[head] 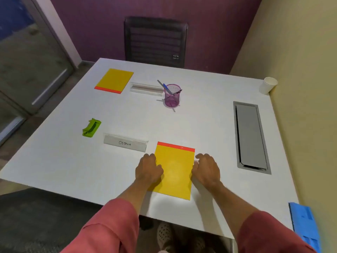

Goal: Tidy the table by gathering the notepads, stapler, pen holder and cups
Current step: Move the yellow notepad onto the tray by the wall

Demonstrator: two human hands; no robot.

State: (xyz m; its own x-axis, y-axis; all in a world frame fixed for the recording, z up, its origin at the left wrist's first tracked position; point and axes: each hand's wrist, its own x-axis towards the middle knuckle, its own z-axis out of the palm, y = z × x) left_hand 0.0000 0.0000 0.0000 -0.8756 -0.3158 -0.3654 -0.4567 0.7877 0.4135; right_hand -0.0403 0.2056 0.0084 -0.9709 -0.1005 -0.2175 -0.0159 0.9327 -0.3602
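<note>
On the white table (73, 161), close to its near edge, lies a yellow notepad (175, 170) with a red top strip. My left hand (148, 169) grips its left edge with curled fingers, and my right hand (207, 170) grips its right edge the same way. A second yellow notepad (114, 80) lies at the far left. The green stapler (91, 128) sits at the left side. A purple mesh pen holder (172, 96) with pens stands mid-table, far from both hands. One white paper cup (269, 85) stands at the far right corner.
A clear name plate reading OSTRICH (125, 143) lies left of the near notepad, and another name plate (146, 89) lies beside the pen holder. A grey cable hatch (250, 136) is set in the table's right side. A black chair (156, 41) stands behind; a blue object (304, 223) sits near right.
</note>
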